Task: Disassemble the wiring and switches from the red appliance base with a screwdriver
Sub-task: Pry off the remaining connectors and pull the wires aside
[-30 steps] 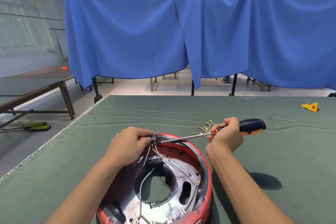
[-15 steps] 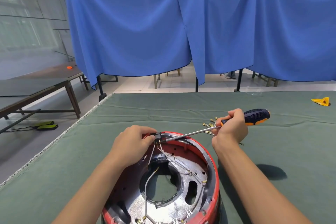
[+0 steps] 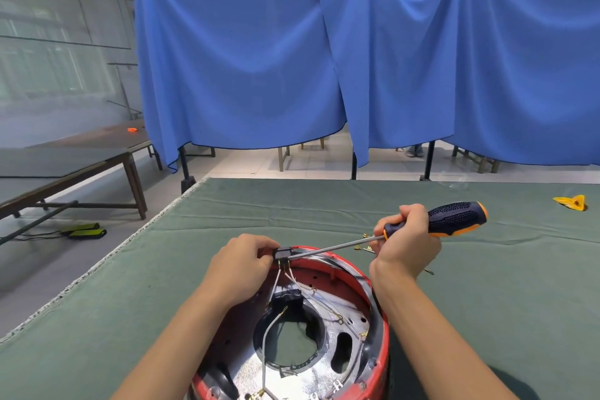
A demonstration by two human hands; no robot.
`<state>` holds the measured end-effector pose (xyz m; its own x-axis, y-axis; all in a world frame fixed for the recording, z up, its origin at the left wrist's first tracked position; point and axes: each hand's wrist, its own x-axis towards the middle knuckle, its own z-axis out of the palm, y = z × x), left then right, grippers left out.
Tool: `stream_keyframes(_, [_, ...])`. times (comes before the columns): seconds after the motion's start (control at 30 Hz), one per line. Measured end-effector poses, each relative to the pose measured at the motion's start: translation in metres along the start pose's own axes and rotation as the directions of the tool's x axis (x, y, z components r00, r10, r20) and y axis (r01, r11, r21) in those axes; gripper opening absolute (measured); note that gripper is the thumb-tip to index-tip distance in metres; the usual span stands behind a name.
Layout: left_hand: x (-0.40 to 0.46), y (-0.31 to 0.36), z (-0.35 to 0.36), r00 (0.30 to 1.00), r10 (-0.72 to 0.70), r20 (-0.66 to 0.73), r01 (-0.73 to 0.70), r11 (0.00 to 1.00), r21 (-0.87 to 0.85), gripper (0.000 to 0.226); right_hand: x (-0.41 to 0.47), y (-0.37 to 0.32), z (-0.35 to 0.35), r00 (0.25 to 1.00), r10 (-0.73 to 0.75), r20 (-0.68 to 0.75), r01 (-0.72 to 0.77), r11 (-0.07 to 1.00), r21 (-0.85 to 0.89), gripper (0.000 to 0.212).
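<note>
The round red appliance base (image 3: 381, 344) lies open side up on the green table (image 3: 130, 318), near its front edge. My left hand (image 3: 240, 265) pinches a small black switch (image 3: 283, 252) at the base's far rim; thin white wires (image 3: 293, 281) run from it down into the base. My right hand (image 3: 406, 243) grips a screwdriver (image 3: 454, 218) with a dark blue and orange handle. Its steel shaft slants down to the left, and the tip touches the switch. A grey wire (image 3: 268, 334) curves across the base's central opening.
Loose brass terminals (image 3: 365, 245) lie on the cloth just beyond my right hand. A yellow piece (image 3: 573, 201) sits at the far right. Blue curtains (image 3: 357, 58) hang behind the table. A dark bench (image 3: 65, 169) stands to the left, with pedals (image 3: 84, 231) on the floor.
The switch has come up a little off the rim in my left hand. My right hand and the screwdriver have kept their place against it; the view has shifted slightly.
</note>
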<state>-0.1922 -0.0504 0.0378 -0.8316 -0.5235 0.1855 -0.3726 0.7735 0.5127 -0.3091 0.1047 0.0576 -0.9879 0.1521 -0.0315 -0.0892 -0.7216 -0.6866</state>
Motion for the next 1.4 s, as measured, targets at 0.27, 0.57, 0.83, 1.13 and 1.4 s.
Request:
stream_keyframes(0.27, [0.002,-0.003,0.0,1.0,0.019,-0.014,-0.019,1.0,-0.016,0.029,-0.002,0.0,-0.002,1.0,-0.019,-0.004,0.019,1.0,-0.023,0.021])
stream_keyframes(0.57, [0.002,-0.003,-0.001,0.999,0.034,-0.02,-0.033,0.999,0.025,0.029,-0.001,0.001,-0.003,1.0,-0.002,-0.002,0.002,0.999,-0.04,0.022])
stream_keyframes(0.83, [0.004,-0.002,-0.001,0.998,0.063,-0.032,-0.062,0.998,0.018,0.028,0.016,0.01,-0.011,0.983,0.15,-0.102,-0.158,0.985,-0.073,0.023])
stream_keyframes(1.13, [0.008,-0.007,-0.001,0.998,0.054,-0.022,-0.056,0.993,-0.1,0.027,0.021,0.02,-0.01,0.975,0.19,-0.112,-0.202,0.974,-0.104,0.025])
stream_keyframes(1.4, [0.006,-0.005,0.002,0.994,0.012,-0.108,-0.019,0.998,-0.067,0.011,0.022,-0.007,-0.012,0.996,0.035,0.078,-0.026,0.994,-0.106,0.035])
